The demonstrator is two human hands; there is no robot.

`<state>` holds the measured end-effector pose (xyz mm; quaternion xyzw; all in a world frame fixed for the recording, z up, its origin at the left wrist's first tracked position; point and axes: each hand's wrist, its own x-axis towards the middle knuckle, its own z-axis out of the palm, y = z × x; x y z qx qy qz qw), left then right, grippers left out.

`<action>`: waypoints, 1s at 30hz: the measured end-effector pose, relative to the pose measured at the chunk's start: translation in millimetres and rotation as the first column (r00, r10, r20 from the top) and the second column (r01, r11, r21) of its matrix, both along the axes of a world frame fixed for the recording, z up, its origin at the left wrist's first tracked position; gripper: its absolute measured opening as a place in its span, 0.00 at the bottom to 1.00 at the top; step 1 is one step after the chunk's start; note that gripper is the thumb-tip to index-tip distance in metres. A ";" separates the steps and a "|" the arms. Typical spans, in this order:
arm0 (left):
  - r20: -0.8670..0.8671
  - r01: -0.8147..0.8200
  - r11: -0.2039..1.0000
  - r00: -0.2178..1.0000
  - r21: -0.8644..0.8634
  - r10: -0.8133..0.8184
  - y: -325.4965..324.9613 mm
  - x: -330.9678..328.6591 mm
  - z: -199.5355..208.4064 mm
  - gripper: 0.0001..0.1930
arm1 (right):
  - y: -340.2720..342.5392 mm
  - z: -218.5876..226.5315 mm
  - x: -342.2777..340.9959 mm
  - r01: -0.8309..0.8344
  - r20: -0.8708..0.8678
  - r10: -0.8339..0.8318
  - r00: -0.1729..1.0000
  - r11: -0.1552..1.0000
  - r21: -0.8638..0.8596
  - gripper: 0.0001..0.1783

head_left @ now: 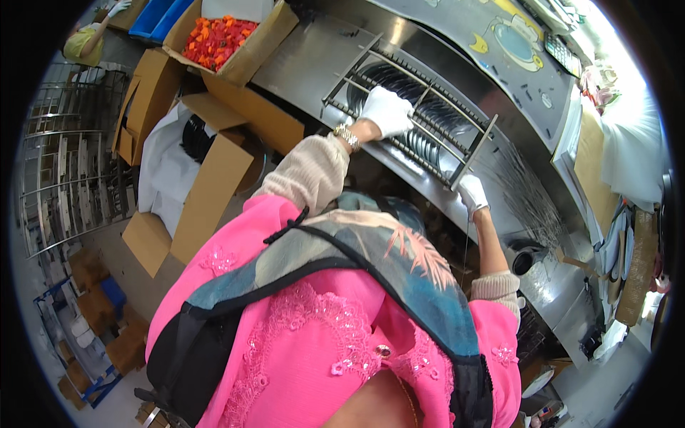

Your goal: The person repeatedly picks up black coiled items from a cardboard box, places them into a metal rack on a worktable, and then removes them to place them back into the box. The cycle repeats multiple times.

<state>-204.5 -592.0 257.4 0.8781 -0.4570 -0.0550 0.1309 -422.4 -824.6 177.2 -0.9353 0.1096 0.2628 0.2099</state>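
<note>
A metal rack (462,146) with slotted rails lies on the steel bench ahead of me. Rows of thin dark round discs (421,146) stand on edge inside it. My left hand (387,113), in a white glove, is closed over the rack's near rail at its left half and covers some discs. Below the rack's right end, my right hand (472,196), also gloved in white, grips the near corner of the frame. Its fingertips are partly hidden.
The steel bench (300,68) runs diagonally. At its left stands a carton (275,39) of red and orange pieces. An open carton (214,203) with a white liner holds black discs. A calculator (564,55) lies far right. Metal racks (71,164) are stacked left; another person (89,43) is far left.
</note>
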 end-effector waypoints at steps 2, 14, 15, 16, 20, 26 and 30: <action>0.004 -0.004 1.000 1.000 0.022 0.004 -2.6 2.1 9.2 0.13 | 0.3 -4.6 -6.9 0.086 0.120 -0.098 0.988 0.992 0.096 0.25; 0.163 0.039 0.992 0.986 -0.118 -0.020 -14.2 3.0 14.1 0.10 | -5.6 63.1 -25.0 0.371 -0.042 -0.388 0.921 0.835 0.407 0.12; 0.158 0.038 0.992 0.987 -0.120 -0.018 -15.2 2.6 10.8 0.09 | -7.3 64.5 -22.6 0.522 -0.181 -0.506 0.843 0.692 0.499 0.11; 0.190 0.050 0.983 0.982 -0.178 -0.016 -15.1 1.7 7.8 0.08 | -7.8 61.1 -19.5 0.512 -0.128 -0.573 0.810 0.582 0.632 0.11; 0.205 0.084 0.957 0.978 -0.278 -0.027 -12.7 -7.9 -1.3 0.05 | -28.5 17.3 5.8 0.332 0.585 -0.463 0.666 0.886 0.324 0.14; 0.368 0.222 0.814 0.930 -0.537 -0.011 -0.9 -38.3 -8.1 0.05 | -51.3 -31.1 10.2 0.452 0.593 -0.291 0.751 0.881 -0.141 0.12; 0.326 0.220 0.800 0.945 -0.558 -0.033 1.7 -42.0 -7.1 0.05 | -39.4 -19.7 0.2 0.454 0.489 -0.431 0.758 0.887 0.077 0.09</action>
